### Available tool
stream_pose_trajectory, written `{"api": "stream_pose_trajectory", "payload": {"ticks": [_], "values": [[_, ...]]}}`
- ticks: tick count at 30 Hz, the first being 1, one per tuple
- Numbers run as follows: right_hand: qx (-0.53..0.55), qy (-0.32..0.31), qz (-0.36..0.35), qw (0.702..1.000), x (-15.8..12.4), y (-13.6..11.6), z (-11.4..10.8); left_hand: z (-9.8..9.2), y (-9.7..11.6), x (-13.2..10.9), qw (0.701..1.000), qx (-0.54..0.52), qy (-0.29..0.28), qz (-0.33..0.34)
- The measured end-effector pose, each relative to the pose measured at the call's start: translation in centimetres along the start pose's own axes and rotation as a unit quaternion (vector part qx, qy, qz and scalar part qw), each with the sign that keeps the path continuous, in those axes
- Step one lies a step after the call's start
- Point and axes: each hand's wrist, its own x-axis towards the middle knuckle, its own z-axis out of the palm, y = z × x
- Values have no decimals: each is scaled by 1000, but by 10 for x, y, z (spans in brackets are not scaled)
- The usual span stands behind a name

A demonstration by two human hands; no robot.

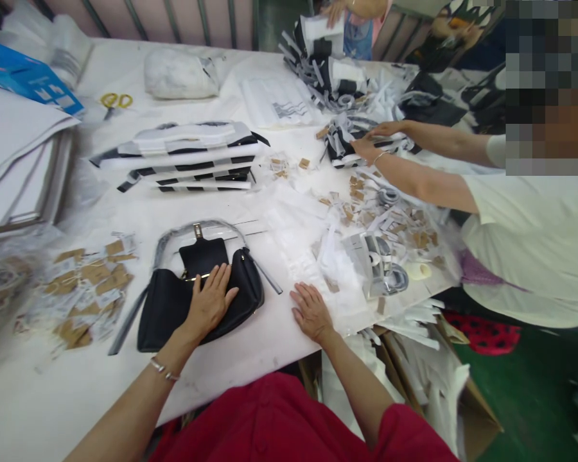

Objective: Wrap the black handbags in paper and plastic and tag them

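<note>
Plainly, a Left Hand (209, 301) Flat on a Black Handbag (161, 308)

Nearest, the right hand (312, 312) rests palm down at the edge of the white table (212, 208), fingers slightly parted, just beside the bag and apart from it. The left hand, a bracelet (164, 369) at its wrist, lies spread on the bag's front, thumb out, pinching nothing visible. The bag lies on the table before the person, its flap (205, 256) raised toward the far side and its strap in a grey wrapping. Left of it sits a loose heap of brown tags (96, 273). Beyond the bag is a stack of flat black-and-white items (187, 154); farther off lie yellow-handled scissors (118, 101) and a white bundle (180, 74). At far right, a co-worker's hands (366, 151) touch a dark, wrapped item.
</note>
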Motion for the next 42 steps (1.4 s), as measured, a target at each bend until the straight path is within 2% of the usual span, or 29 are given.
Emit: {"api": "stream_pose_trajectory", "payload": {"ticks": [2, 4, 5, 7, 10, 12, 14, 16, 19, 22, 26, 29, 33, 36, 39, 42], "values": [[-4, 6, 0, 1000, 0, -1, 0, 14, -3, 4, 1000, 4, 0, -8], [-9, 12, 1, 1000, 1, -1, 0, 15, -8, 9, 1000, 6, 6, -17], [-10, 14, 0, 1000, 0, -1, 1, 8, -10, 11, 1000, 6, 19, -20], [-9, 17, -1, 1000, 0, 0, 2, -14, -9, 10, 997, 1, 81, -9], [-3, 22, -1, 1000, -1, 0, 4, -51, 4, -9, 976, -21, 191, 99], [0, 25, 2, 1000, -1, 0, 4, -57, 21, -31, 956, -39, 198, 211], [0, 24, 3, 1000, -1, 0, 2, -42, 42, -54, 939, -52, 149, 306], [-1, 22, 0, 1000, 0, 0, 1, -9, 59, -73, 928, -39, 82, 361], [2, 31, -7, 1000, 0, 0, 0, 46, 72, -87, 937, -25, 14, 347], [12, 46, -3, 999, -1, -2, 1, 74, 68, -88, 945, -40, -27, 324], [58, 65, 0, 996, 0, -2, -4, 74, 62, -87, 944, -74, -59, 316], [112, 105, 10, 988, 13, 3, -20, 69, 64, -88, 946, -84, -67, 307], [122, 148, 60, 980, 61, 22, -46, 68, 66, -89, 946, -98, -66, 302], [95, 135, 111, 980, 108, 37, -56, 68, 66, -90, 947, -103, -65, 296], [70, 95, 117, 986, 145, 45, -50, 68, 65, -91, 946, -110, -65, 296], [35, 58, 115, 991, 160, 45, -30, 67, 64, -91, 945, -113, -76, 297]]}}
